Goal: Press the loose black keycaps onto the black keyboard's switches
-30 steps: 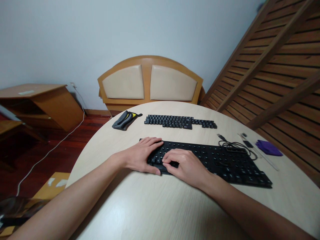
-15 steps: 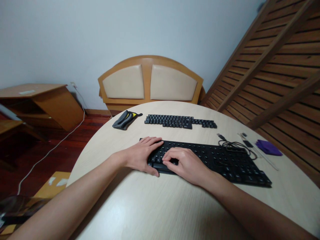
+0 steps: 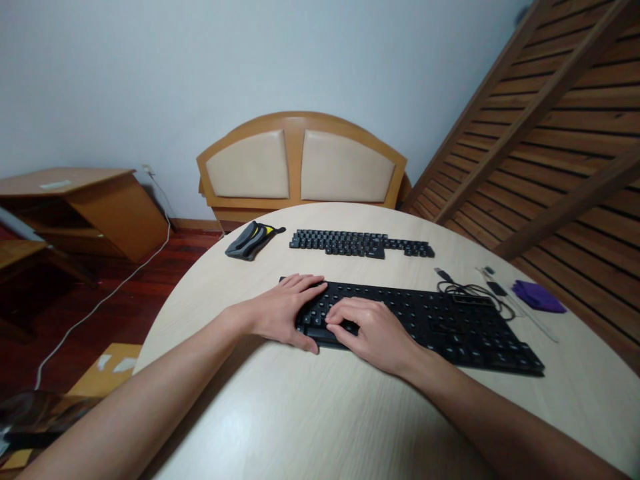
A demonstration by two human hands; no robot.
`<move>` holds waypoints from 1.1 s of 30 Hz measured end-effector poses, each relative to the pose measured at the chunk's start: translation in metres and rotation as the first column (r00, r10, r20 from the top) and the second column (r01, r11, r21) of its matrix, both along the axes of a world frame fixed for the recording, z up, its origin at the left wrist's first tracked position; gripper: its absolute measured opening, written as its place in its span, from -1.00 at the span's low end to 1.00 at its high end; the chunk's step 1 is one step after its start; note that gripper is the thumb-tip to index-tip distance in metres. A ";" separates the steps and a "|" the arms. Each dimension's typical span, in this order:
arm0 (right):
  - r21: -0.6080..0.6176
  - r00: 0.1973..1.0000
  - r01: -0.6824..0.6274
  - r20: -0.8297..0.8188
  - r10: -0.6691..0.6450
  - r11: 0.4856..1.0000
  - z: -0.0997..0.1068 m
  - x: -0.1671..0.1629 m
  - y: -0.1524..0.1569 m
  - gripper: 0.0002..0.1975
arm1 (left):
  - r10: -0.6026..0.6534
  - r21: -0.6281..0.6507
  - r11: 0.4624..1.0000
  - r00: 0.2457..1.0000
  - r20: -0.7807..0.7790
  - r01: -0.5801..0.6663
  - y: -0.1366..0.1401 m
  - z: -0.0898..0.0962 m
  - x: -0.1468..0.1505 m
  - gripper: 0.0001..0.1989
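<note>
A: What do you see from out there?
B: I have the left hand [image 3: 285, 309] spread wide over the left end of the black keyboard [image 3: 430, 330].
A: And the right hand [image 3: 375, 333]?
B: Pinched narrow at the near keys [image 3: 314, 319] — I can't tell whether it grips one.
A: Keyboard's position?
B: Flat on the round table [image 3: 280, 413], nearer me than the rows of keycaps [image 3: 345, 244] — cable [image 3: 480, 289] looped at its far right.
</note>
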State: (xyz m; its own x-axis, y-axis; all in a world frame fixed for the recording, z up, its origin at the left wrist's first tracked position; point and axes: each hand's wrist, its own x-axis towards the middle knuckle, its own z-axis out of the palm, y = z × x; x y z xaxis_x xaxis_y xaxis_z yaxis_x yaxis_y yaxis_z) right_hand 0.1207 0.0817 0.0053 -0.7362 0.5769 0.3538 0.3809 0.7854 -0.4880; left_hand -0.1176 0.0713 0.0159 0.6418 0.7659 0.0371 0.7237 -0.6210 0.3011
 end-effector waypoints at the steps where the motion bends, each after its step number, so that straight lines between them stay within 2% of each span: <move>1: -0.001 1.000 0.000 -0.004 0.000 1.000 0.000 0.000 0.000 -0.90 | 0.000 0.001 1.000 1.000 0.008 0.000 0.000 0.000 0.000 0.17; 7: -0.005 1.000 -0.017 -0.020 0.016 1.000 0.000 0.000 0.000 -0.90 | -0.004 0.003 1.000 1.000 0.023 0.004 0.001 -0.003 0.000 0.17; 10: -0.045 0.998 0.001 -0.064 -0.004 0.999 0.000 0.000 0.000 -0.90 | -0.003 0.000 1.000 1.000 0.023 0.003 0.001 -0.003 -0.001 0.18; 16: -0.178 0.983 0.085 -0.147 -0.112 0.980 0.002 -0.001 0.002 -0.89 | -0.002 0.005 1.000 1.000 -0.001 0.002 0.001 -0.002 0.000 0.17; 20: -0.182 0.974 0.149 -0.143 -0.177 0.972 0.007 -0.003 0.006 -0.89 | 0.000 -0.006 1.000 1.000 0.001 0.000 0.001 0.000 0.001 0.18; 23: -0.077 0.968 0.228 -0.089 -0.234 0.971 0.011 -0.006 0.019 -0.89 | -0.005 -0.009 1.000 1.000 0.028 0.005 0.001 0.000 0.001 0.18; 26: 0.133 0.965 0.248 0.047 -0.256 0.959 0.015 -0.010 0.043 -0.87 | -0.009 -0.004 1.000 0.998 0.055 0.009 0.001 -0.002 0.000 0.17; 28: 0.283 0.927 0.269 0.182 -0.327 0.921 0.016 -0.015 0.063 -0.82 | -0.008 -0.001 1.000 0.998 0.056 0.008 0.001 -0.004 -0.001 0.17; 33: 0.373 0.889 0.266 0.261 -0.376 0.889 0.014 -0.032 0.102 -0.74 | -0.015 0.008 1.000 0.999 0.049 0.014 0.002 -0.005 -0.001 0.17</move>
